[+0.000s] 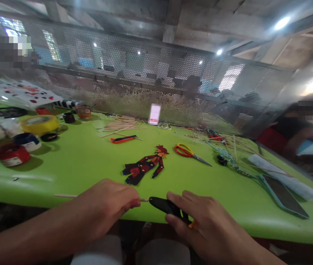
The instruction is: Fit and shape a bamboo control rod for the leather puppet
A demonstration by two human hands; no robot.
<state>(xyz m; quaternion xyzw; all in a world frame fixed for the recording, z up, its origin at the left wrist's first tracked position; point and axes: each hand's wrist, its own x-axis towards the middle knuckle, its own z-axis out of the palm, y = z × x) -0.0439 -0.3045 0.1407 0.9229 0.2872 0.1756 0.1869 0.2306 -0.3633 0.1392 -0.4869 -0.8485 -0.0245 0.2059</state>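
At the bottom centre of the frame, the left hand (105, 206) pinches a thin wooden stick (65, 196), while the right hand (200, 221) grips a black cutter (164, 205) touching its tip. No label is readable.

Green table (70, 162), perforated metal screen (145, 77) behind (windows glowing through), ceiling lamps (281, 23) lit.

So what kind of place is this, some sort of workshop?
Probably a craft workshop. A flat jointed puppet figure lies on a green table, with scissors, a pile of thin sticks and rolls of tape around it.
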